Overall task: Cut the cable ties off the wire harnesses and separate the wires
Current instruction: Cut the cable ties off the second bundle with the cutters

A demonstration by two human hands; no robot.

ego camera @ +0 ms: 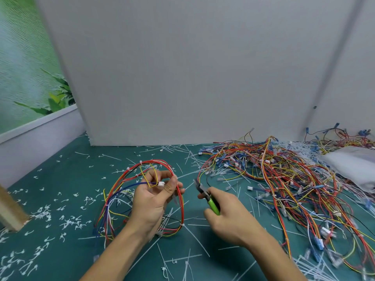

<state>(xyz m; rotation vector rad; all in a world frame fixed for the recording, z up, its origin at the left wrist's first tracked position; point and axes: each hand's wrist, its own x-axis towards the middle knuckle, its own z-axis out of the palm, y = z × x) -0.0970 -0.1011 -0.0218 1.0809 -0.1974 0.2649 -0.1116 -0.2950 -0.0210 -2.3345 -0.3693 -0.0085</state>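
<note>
Left hand (154,197) grip pinching one white connector (161,183) on one looped harness (182,207), sitting mid teal surface (81,179). Right hand (227,213) grip curling round one green cutter (213,204). One loose wire pile (284,179) lying right.

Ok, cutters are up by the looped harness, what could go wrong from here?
The cable ties sit tight against the looped harness, so the green-handled cutters in the right hand may nick a wire. The cutter tips point toward the left hand gripping the harness; a slip could catch its fingers. The loose wire pile lies close by and could snag the loop.
</note>
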